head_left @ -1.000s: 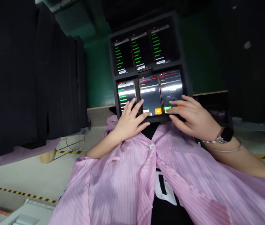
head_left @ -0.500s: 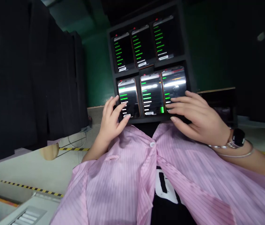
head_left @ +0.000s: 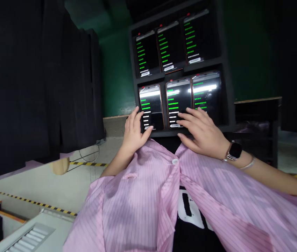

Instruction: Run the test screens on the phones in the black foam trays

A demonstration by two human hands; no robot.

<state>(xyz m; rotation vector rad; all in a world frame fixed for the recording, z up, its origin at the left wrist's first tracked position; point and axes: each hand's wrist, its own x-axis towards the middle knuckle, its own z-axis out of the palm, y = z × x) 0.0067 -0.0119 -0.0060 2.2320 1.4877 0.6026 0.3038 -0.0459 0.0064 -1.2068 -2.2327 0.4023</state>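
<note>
No legible text anywhere. Near row of phones (head_left: 178, 101): green and white lines on lit screens, too small and blurred to read. Far row of phones (head_left: 169, 45): green line lists, white strip beneath each, unreadable. Black shirt (head_left: 190, 224): white print, partly covered, no letter certain.

Left hand (head_left: 134, 132) and right hand (head_left: 204, 133) reach forward, palms down — fingers (head_left: 189, 117) loosely spread and extended.
</note>
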